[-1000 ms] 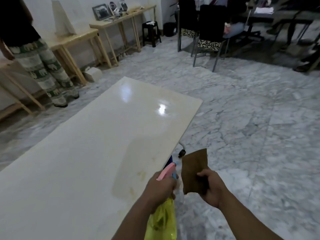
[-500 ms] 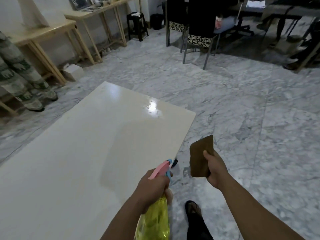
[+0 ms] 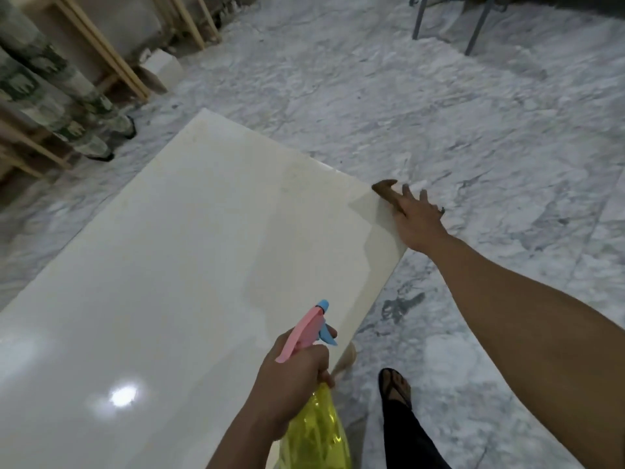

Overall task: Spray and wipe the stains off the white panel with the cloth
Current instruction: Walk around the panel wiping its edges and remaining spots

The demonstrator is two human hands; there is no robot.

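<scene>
The right hand [image 3: 417, 220] had swung the cloth [image 3: 385, 192] from mid-air onto the panel's [image 3: 189, 252] far corner, fingers spread flat (wiping apparently begun), while the left hand [image 3: 291, 377] gripped the sprayer [image 3: 313, 431].

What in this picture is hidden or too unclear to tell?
- Head view: most of the brown cloth lies under the right hand and is motion-blurred.
- The spray bottle bottom is cut off by the lower edge.
- The white panel runs past the left edge; stains too faint to place.
</scene>
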